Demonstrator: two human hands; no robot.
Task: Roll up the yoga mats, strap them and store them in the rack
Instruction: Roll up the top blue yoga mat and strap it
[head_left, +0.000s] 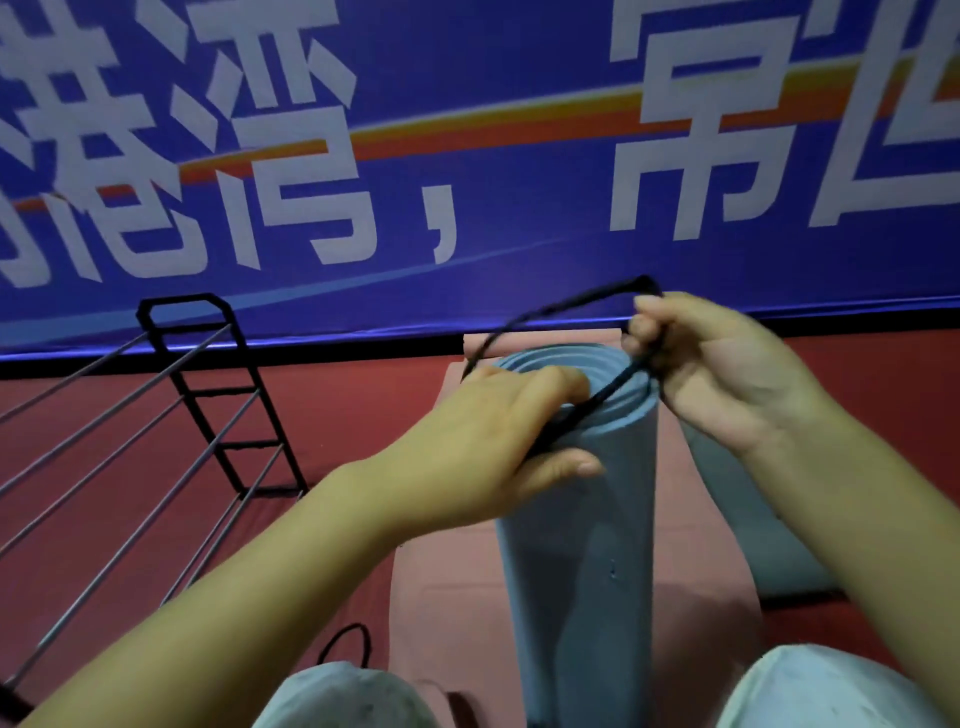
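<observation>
Standing on end between the person's knees (826, 686), a rolled blue mat (576, 545) fills the middle of the view, its spiral top edge facing up toward the camera. Left hand (488, 441) rests on the roll near the top, fingers curled over the rim and thumb pressed vs. the side, pinching one end of a thin black strap (571, 306) against the mat. Right hand (722, 374) is just beside the roll's top on the other side, fingers curled tight round the strap's other part, so both hands have hold of the strap and neither is loose. Strap runs as a loop: up from the left hand, arcing over and behind the roll's top, into the right fist, then down across the opening back to the left thumb. It looks blurred near the top of the arc.

Under the roll lies a pink mat (447, 597) flat on the red floor (363, 415), w/ a second blue mat (753, 545) lying at right, partly behind the right forearm. Another black strap (348, 644) sits in a small loop on the floor near the left knee. Rack (218, 395) w/ black end frame and grey metal bars stands at left, well apart from the roll. Behind everything hangs a blue banner (493, 182) w/ big white characters and an orange stripe.
</observation>
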